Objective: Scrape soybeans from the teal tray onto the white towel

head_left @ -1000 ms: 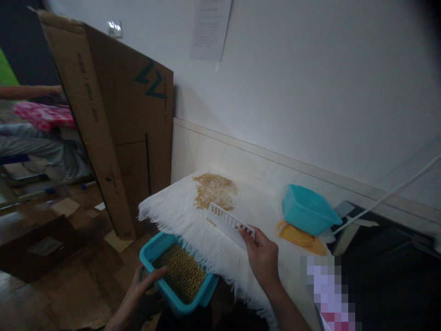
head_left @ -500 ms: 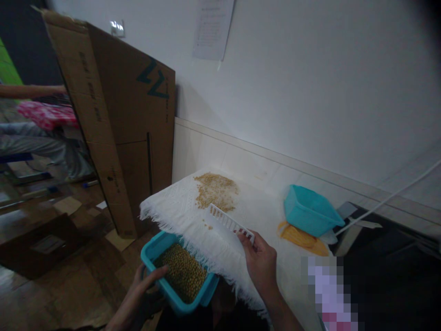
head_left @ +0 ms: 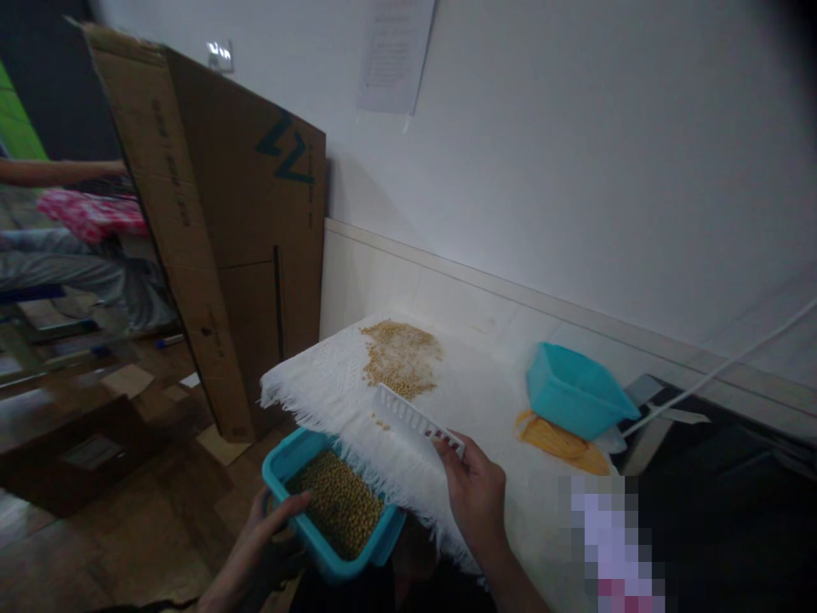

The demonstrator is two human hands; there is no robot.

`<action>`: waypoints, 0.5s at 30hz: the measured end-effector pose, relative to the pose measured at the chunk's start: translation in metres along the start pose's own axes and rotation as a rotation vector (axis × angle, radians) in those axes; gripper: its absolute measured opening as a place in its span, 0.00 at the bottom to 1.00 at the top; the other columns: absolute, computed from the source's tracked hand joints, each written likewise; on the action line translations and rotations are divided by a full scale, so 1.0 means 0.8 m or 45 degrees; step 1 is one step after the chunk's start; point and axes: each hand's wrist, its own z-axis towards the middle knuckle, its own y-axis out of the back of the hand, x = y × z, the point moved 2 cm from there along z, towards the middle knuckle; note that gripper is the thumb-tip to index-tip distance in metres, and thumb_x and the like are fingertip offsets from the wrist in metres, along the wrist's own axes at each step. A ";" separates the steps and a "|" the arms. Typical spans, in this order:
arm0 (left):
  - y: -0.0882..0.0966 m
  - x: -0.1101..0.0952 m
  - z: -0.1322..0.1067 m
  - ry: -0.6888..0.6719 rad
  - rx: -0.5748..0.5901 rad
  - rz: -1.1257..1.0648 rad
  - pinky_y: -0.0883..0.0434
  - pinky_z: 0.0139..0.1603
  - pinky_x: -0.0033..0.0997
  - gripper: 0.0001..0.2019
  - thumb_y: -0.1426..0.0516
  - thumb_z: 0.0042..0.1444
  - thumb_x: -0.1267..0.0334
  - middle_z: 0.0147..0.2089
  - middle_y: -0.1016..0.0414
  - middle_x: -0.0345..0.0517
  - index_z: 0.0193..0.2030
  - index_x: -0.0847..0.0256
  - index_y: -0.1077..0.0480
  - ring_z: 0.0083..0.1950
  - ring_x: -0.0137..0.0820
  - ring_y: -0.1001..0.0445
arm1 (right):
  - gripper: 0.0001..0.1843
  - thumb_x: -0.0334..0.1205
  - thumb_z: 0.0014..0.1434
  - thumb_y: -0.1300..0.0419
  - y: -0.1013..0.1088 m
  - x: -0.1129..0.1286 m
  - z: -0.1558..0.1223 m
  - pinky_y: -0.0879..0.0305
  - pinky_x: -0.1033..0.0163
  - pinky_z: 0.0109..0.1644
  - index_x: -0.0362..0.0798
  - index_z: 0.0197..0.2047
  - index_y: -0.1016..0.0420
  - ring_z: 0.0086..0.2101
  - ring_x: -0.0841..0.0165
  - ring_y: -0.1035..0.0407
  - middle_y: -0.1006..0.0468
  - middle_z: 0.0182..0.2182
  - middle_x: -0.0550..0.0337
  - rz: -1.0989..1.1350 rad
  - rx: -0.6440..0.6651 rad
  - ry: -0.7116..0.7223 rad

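Gathering beans point(head_left: 397, 375) off the tabletop point(head_left: 482, 396) seems our step; our right fingers point(head_left: 448, 458) grip the scraper point(head_left: 418, 418), our left fingers point(head_left: 290, 509) the tub point(head_left: 314, 536) below its edge. Next probably calls for a low pull tubward.

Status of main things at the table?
Blue rectangular plastic tub: held in left hand, round tan beans inside
White slotted plastic strip: held in right hand
White fringed cloth: spread, hanging over table edge
Loose tan beans: scattered on cloth
Blue open-topped plastic basin: upright, unheld
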 end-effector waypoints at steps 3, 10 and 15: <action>-0.004 -0.002 -0.004 -0.016 -0.037 0.014 0.19 0.39 0.44 0.48 0.24 0.50 0.52 0.51 0.16 0.52 0.75 0.45 0.39 0.37 0.44 0.13 | 0.30 0.67 0.70 0.37 -0.005 0.002 0.001 0.21 0.66 0.32 0.48 0.41 0.09 0.25 0.62 0.17 0.11 0.26 0.55 0.022 -0.001 0.021; -0.004 -0.005 -0.004 -0.024 -0.007 0.024 0.21 0.35 0.41 0.51 0.24 0.51 0.51 0.52 0.19 0.52 0.78 0.45 0.44 0.34 0.41 0.16 | 0.21 0.58 0.70 0.34 -0.004 -0.001 -0.003 0.19 0.67 0.35 0.50 0.44 0.08 0.31 0.61 0.13 0.08 0.34 0.54 0.076 0.122 0.011; -0.001 -0.003 0.000 -0.013 -0.011 0.028 0.20 0.37 0.42 0.51 0.23 0.50 0.51 0.50 0.18 0.51 0.76 0.45 0.42 0.32 0.38 0.17 | 0.20 0.57 0.70 0.34 0.001 0.009 -0.009 0.18 0.67 0.35 0.49 0.43 0.08 0.31 0.60 0.12 0.08 0.34 0.54 0.107 0.140 -0.004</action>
